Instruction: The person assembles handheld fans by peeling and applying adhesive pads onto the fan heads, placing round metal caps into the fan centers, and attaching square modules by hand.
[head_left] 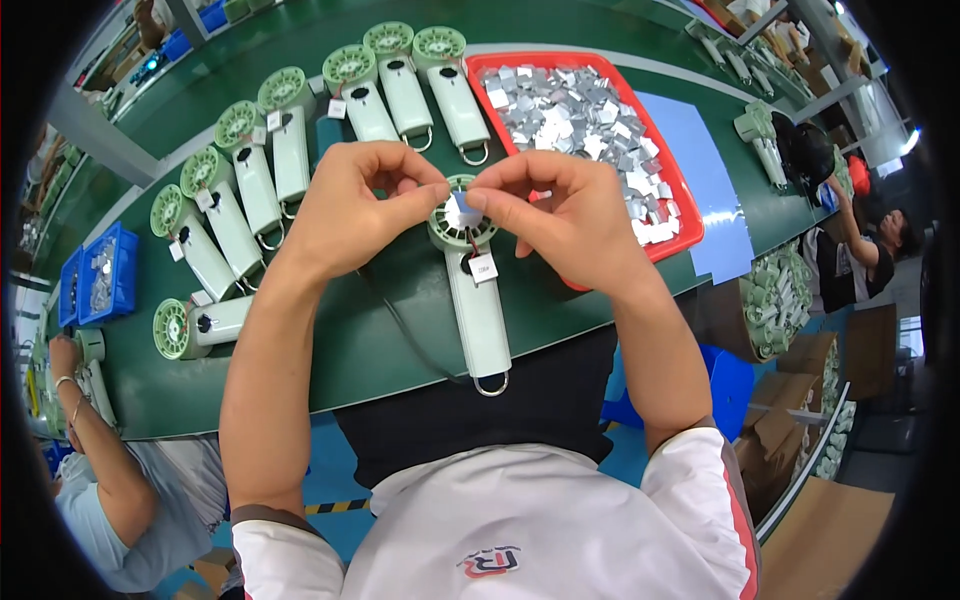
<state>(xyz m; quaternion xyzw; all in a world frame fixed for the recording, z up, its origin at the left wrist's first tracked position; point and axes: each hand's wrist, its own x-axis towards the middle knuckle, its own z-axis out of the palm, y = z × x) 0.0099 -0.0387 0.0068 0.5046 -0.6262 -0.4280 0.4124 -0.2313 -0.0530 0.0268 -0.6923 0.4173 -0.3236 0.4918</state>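
A pale green handheld fan lies in front of me with its round head away from me and its metal wrist loop at the table's near edge. Over the fan head is a small silver-white square piece, perhaps foil or a sticker. My left hand pinches its upper left side between thumb and forefinger. From the other side my right hand pinches it the same way. The fingertips hide part of the piece and of the fan head. A white tag on a short wire rests on the fan's neck.
A red tray full of small silver pieces stands at the right, beside a blue sheet. Several similar fans are lined up at the left and back. Blue bins stand far left, near a co-worker's arm.
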